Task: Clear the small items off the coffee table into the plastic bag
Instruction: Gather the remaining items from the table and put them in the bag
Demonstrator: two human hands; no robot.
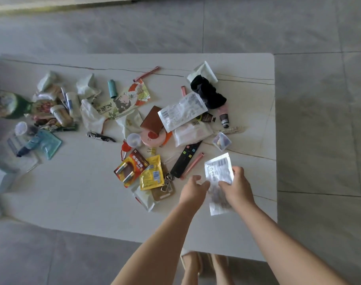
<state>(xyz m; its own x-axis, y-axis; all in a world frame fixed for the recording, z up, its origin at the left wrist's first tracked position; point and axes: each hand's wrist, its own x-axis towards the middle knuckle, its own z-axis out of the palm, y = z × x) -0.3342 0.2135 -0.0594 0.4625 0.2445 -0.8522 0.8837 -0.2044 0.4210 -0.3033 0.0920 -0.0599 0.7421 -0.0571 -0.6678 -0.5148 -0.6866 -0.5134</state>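
Observation:
My right hand (236, 187) grips a white printed sachet (218, 170) above the near right part of the white coffee table (76, 194). A second clear packet (217, 202) with dark contents hangs under the same hand. My left hand (193, 189) is just left of them, fingers curled and touching the packet's edge. Small items litter the table: a battery pack (130, 167), a yellow sachet (151, 174), a black remote (184, 159), a brown wallet (152, 121). The clear plastic bag (13, 149) lies at the table's left edge with items inside.
A black scrunchie (208, 93), a pink tape dispenser (154, 137), a corkscrew (100, 136) and tubes lie mid-table. A green bottle (13, 104) and small jars crowd the far left. Grey tiled floor surrounds the table; my slippered feet show below its near edge.

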